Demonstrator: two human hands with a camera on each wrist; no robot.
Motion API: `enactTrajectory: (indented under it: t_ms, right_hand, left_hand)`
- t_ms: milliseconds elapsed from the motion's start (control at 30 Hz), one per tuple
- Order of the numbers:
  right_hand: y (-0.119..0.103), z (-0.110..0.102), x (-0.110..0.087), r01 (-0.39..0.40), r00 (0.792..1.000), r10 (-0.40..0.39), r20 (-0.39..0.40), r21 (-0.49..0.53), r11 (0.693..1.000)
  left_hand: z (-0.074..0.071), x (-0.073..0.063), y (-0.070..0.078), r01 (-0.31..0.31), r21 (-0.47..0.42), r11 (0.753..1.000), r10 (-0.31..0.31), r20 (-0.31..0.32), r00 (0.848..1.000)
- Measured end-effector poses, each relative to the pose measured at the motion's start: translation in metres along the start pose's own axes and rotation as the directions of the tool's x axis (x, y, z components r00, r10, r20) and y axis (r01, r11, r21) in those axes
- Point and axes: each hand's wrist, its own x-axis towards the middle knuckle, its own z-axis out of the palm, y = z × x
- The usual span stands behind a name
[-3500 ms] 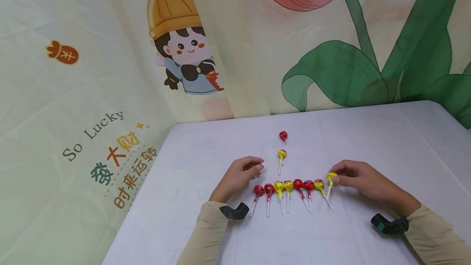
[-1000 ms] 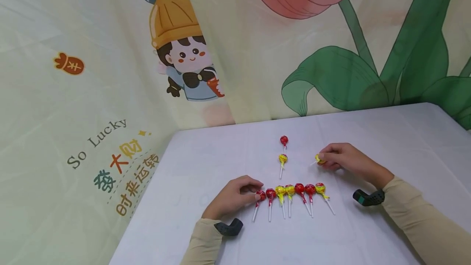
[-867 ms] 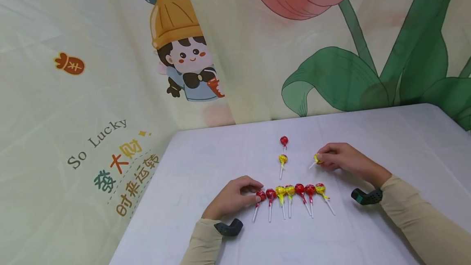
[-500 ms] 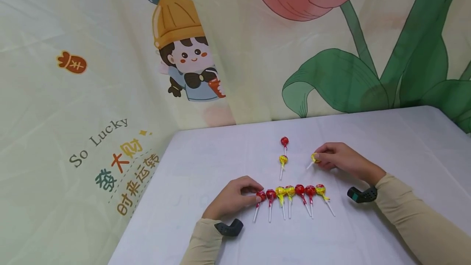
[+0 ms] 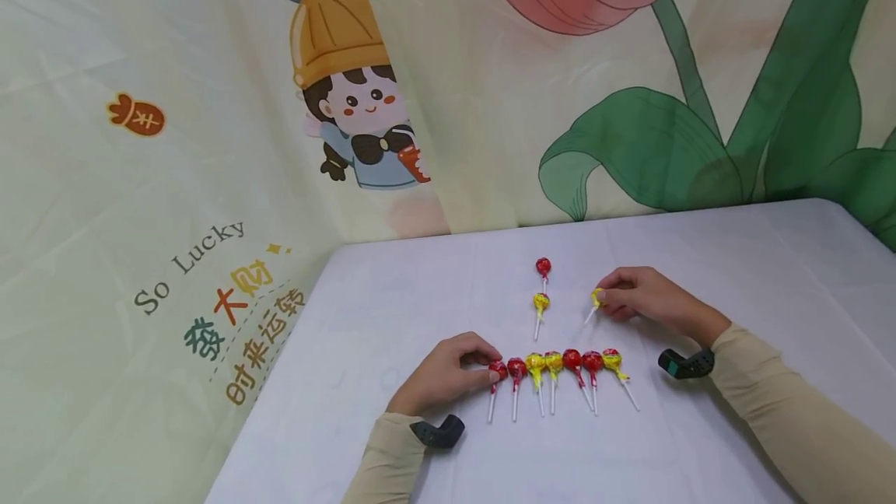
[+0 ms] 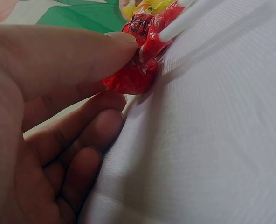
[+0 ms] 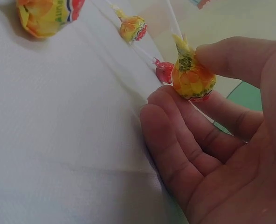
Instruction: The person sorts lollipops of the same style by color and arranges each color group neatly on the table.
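Observation:
My left hand [image 5: 448, 368] pinches the head of a red lollipop [image 5: 498, 369] at the left end of a row. In the left wrist view, thumb and fingers close on the red wrapper [image 6: 133, 79]. My right hand [image 5: 647, 302] holds a yellow lollipop [image 7: 194, 79] between thumb and fingers, its white stick slanting down and left in the head view. Right of the left hand, the row continues with another red lollipop [image 5: 516, 368], two yellow ones [image 5: 544, 362], two more red ones [image 5: 582, 360] and a yellow one [image 5: 612, 360].
Behind the row, a yellow lollipop [image 5: 541, 302] and a red lollipop [image 5: 543, 266] lie in line, one beyond the other. All rest on a white-covered table [image 5: 392, 294]. A printed curtain [image 5: 476, 99] hangs along its back and left sides.
My right hand has taken the yellow lollipop from the row's right end and carried it back and left, its stick turning downward. My left hand has come onto the leftmost red lollipop.

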Motion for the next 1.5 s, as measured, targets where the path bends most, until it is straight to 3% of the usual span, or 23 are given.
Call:
enactTrajectory:
  t_ms: [500, 1067, 1500]
  right_hand:
    - [-0.001, 0.004, 0.009, 0.015, 0.999, -0.014, 0.033, -0.014, 1.0]
    - [-0.011, 0.016, 0.025, 0.042, 0.997, -0.035, 0.063, -0.119, 0.992]
    - [-0.02, 0.021, 0.03, 0.008, 0.998, -0.001, 0.063, -0.098, 0.995]
  left_hand:
    - [0.005, -0.002, -0.001, 0.02, 0.015, 1.0, -0.02, -0.001, 1.0]
    - [0.005, -0.001, -0.004, -0.003, 0.004, 1.0, 0.003, -0.012, 1.0]
    - [0.003, 0.0, -0.003, -0.004, 0.022, 1.0, 0.004, -0.021, 1.0]
